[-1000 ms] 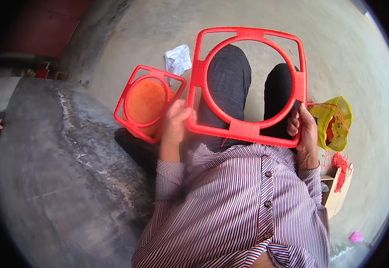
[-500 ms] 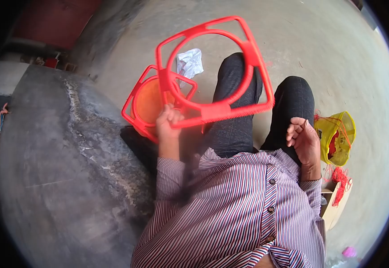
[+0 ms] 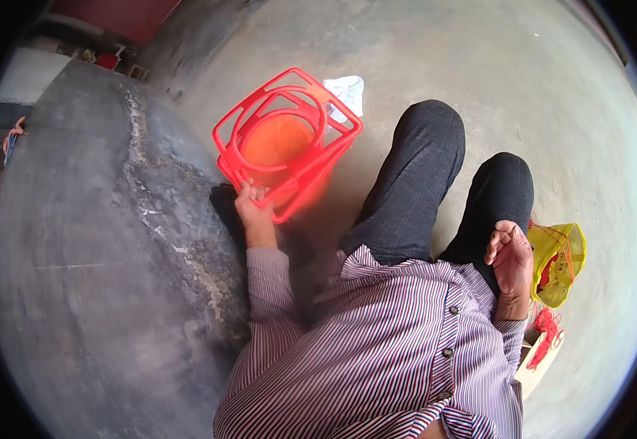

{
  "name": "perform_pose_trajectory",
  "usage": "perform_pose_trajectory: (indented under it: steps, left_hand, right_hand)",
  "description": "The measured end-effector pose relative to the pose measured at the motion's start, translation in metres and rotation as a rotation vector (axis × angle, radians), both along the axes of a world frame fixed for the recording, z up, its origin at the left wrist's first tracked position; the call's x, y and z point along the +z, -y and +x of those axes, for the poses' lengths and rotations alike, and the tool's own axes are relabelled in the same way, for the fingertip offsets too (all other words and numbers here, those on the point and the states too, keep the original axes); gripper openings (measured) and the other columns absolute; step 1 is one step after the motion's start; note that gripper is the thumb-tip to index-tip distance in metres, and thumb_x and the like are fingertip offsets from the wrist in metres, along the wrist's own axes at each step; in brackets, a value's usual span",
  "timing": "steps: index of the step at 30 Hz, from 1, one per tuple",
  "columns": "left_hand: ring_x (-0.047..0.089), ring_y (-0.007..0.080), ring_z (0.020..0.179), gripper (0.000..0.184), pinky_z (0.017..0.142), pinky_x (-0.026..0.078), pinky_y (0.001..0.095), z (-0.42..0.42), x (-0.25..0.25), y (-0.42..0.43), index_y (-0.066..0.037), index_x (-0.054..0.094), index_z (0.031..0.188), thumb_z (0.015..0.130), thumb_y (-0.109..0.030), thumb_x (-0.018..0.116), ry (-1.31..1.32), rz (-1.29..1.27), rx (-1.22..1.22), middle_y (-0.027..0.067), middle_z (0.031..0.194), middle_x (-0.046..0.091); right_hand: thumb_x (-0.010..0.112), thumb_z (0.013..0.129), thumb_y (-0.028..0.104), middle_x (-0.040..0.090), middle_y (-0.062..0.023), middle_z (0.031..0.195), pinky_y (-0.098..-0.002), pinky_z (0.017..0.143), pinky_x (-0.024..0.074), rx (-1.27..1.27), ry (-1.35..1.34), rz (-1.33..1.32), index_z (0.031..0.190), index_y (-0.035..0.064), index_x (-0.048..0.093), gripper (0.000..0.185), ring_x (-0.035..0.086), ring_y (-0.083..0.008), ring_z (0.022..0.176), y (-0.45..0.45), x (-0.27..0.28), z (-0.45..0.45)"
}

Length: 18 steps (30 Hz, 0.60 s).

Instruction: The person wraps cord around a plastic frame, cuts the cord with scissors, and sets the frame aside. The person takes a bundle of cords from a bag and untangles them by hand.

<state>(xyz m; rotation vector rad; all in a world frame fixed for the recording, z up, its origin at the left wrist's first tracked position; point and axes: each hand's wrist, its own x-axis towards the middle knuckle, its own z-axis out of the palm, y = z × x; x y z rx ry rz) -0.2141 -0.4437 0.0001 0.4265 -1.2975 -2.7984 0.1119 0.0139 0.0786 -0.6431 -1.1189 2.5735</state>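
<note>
Red and square, the ring-centred frame (image 3: 306, 167) gripped by our left hand (image 3: 254, 202) overlaps a matching lower frame (image 3: 282, 217); apparently we're stacking, which calls for aligned edges, while our right hand (image 3: 514, 260) rests loosely curled, empty.

Upper square-cornered frame with inner ring (image 3: 326, 97): bright red. Lower ringed frame (image 3: 282, 217): matching red. Rounded panel seen through the rings (image 3: 278, 139): orange. Crumpled thin sheet (image 3: 347, 95): white. Long-sleeved cloth shirt (image 3: 377, 344): narrow stripes, white alternating with dark blue and red; round buttons (image 3: 447, 353) dark. Cloth trousers (image 3: 413, 175): near-black, faint lighter flecking. Open bucket-like container (image 3: 545, 245): yellow, some red inside. Tangled string bundle (image 3: 544, 333): red. Flat-sided box (image 3: 536, 373): pale tan. Floor (image 3: 589, 146): light grey. Rough surface at left (image 3: 77, 219): darker mottled grey, crossed by an irregular whitish streak (image 3: 146, 190). Far panel, upper left (image 3: 124, 14): maroon.
</note>
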Motion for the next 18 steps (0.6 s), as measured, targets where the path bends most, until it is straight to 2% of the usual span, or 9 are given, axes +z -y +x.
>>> perform_pose_trajectory:
  steps: [6, 9, 18]
  left_hand:
    - [0.035, 0.0109, 0.051, 0.024, 0.066, 0.039, 0.0319, -0.037, 0.008, 0.042, -0.007, 0.059, 0.090, 0.099, -0.028, 0.052, -0.074, -0.002, -0.081, -0.0068, 0.055, 0.034]
    - [0.035, 0.0106, 0.049, 0.025, 0.066, 0.039, 0.0314, -0.054, 0.011, 0.070, -0.006, 0.059, 0.091, 0.099, -0.028, 0.051, -0.089, 0.097, -0.154, -0.0064, 0.054, 0.035]
    - [0.037, 0.0112, 0.047, 0.030, 0.065, 0.041, 0.0312, -0.049, 0.013, 0.101, -0.004, 0.059, 0.092, 0.101, -0.030, 0.047, -0.037, 0.079, 0.023, -0.0053, 0.053, 0.035]
  right_hand:
    - [0.048, 0.102, 0.031, 0.062, -0.0071, 0.080, -0.0267, 0.054, 0.0497, 0.004, 0.029, -0.011, 0.108, -0.0011, 0.058, 0.034, 0.059, -0.0142, 0.062, 0.000, 0.004, -0.003]
    - [0.049, 0.101, 0.032, 0.062, -0.0069, 0.081, -0.0266, 0.054, 0.0497, -0.002, 0.015, -0.015, 0.108, -0.0009, 0.058, 0.035, 0.059, -0.0139, 0.062, 0.000, 0.003, -0.003]
    - [0.049, 0.101, 0.032, 0.062, -0.0070, 0.082, -0.0268, 0.055, 0.0507, 0.011, 0.003, -0.033, 0.109, -0.0013, 0.058, 0.035, 0.060, -0.0140, 0.062, -0.004, 0.000, -0.001]
